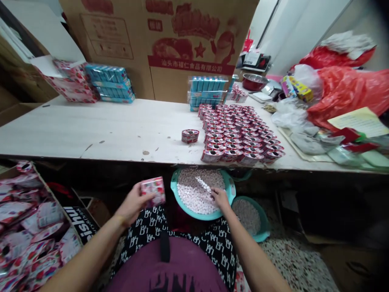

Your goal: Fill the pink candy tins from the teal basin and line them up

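Note:
My left hand (135,202) grips a small pink-and-red printed packet (154,190) above my lap, its fingers closed round one side. Over a turquoise basin (197,215) full of small white tablets (190,194), my right hand (220,198) holds a white scoop (203,184) by its end; tablets lie along the scoop. On the table ahead stand several rows of open oval packets (232,136), their dark mouths facing up. One more oval packet (190,136) stands alone to the left of those rows.
A second turquoise basin (266,227) sits lower right. At left, a box holds many flat pink packets (39,219). Along the table's back, blue wrapped packs (112,83) stand by a large cardboard carton (170,87). Red plastic bags (349,89) crowd the right side.

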Demonstrator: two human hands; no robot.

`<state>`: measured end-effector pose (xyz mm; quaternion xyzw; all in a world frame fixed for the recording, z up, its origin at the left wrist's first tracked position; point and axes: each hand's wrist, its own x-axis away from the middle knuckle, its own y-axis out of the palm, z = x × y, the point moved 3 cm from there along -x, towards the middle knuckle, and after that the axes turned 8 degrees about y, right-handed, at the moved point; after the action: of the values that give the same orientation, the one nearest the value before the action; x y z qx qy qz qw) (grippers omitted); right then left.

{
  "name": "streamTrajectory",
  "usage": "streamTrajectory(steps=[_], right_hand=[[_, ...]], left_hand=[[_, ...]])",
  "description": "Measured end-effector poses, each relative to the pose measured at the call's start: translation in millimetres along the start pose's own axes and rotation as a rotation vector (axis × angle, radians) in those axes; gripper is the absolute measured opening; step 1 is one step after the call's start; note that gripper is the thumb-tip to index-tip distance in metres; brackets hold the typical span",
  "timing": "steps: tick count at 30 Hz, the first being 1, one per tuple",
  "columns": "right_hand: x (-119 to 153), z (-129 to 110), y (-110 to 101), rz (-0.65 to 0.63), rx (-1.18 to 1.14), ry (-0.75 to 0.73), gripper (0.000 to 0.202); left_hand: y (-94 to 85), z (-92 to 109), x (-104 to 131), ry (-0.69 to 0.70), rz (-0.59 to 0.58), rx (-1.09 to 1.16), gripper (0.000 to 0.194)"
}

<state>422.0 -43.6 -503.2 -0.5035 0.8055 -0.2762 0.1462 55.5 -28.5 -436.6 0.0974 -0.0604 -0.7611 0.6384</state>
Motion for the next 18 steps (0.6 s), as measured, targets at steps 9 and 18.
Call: streamTrajectory(steps=[9,18], right_hand=[[34.2,-52.2,-49.0,-0.038,0.086,-0.115,0.037],[56.7,-127.4,-46.9,-0.022,1.009,-0.098,0.03]], left_hand=[[118.1,-46.6,-77.0,0.579,-0.294,-0.798,0.038],[145.2,-60.2,-75.9,0.694,-0.363,-1.026,0.036]])
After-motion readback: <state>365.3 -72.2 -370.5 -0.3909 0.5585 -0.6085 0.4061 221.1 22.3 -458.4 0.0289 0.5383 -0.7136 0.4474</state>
